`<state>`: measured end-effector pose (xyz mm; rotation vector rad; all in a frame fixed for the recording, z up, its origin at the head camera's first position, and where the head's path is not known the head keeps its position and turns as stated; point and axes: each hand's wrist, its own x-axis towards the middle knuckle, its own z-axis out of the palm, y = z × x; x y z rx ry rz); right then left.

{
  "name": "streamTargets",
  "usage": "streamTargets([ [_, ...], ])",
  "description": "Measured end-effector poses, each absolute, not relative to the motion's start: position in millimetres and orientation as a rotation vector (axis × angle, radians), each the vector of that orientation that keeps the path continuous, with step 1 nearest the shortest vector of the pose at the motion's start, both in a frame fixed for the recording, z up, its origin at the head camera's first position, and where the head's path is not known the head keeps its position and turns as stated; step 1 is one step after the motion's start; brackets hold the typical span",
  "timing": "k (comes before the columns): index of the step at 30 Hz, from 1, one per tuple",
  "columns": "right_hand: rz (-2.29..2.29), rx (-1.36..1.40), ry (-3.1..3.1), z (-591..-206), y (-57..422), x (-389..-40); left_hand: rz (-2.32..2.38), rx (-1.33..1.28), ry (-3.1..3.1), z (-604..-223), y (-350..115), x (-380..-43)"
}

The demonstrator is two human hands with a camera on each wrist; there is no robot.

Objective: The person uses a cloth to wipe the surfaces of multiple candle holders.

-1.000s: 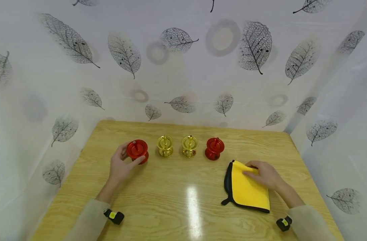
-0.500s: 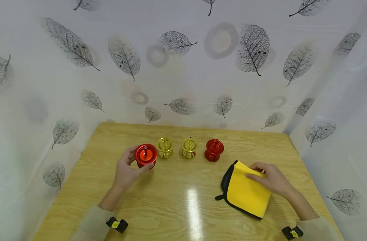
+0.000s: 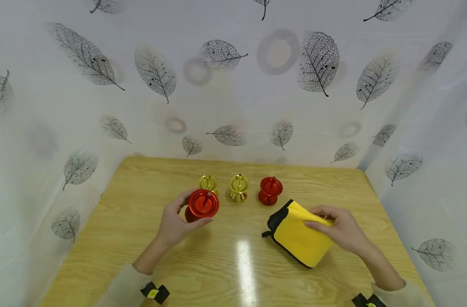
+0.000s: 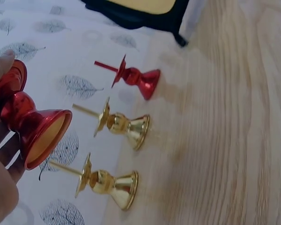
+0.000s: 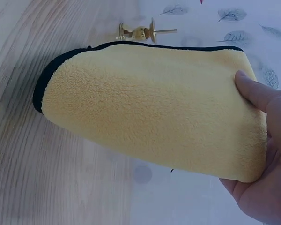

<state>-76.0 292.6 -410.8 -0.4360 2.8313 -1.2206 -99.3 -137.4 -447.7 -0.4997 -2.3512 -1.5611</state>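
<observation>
My left hand [image 3: 174, 224] grips a red metal candle holder [image 3: 204, 204] with a centre spike, raised off the table; its hollow base faces the left wrist view [image 4: 48, 138]. In my right hand [image 3: 342, 226] is a folded yellow cloth [image 3: 304, 234] with black edging, pinched between thumb and fingers and lifted from the table. Behind the left hand stands a gold candle holder [image 3: 208, 182], partly hidden by the red one in the head view. To its right are a second gold candle holder [image 3: 239, 187] and another red candle holder [image 3: 270, 190], both upright.
The wooden table [image 3: 141, 179] reaches to a pale curtain [image 3: 233, 98] printed with leaves at the back and sides. A bright light reflection lies on the tabletop near the front middle. Each wrist wears a small black camera [image 3: 155, 293].
My left hand has lifted the red candle holder and carried it right and nearer. My right hand has raised the yellow cloth and brought it leftward, tilting it.
</observation>
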Motion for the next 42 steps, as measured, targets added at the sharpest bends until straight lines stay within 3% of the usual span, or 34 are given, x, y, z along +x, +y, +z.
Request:
streamTargets([
  [22, -1.544, -0.425, 2.693, -390.0, 223.7, -79.9, -1.582, -0.984, -2.159, -432.6, -84.3, -88.8],
  [42, -1.683, -0.735, 2.488, -379.7, 197.5, -77.5, -1.042, -1.064, -2.265, -421.1, -69.9, -87.1],
])
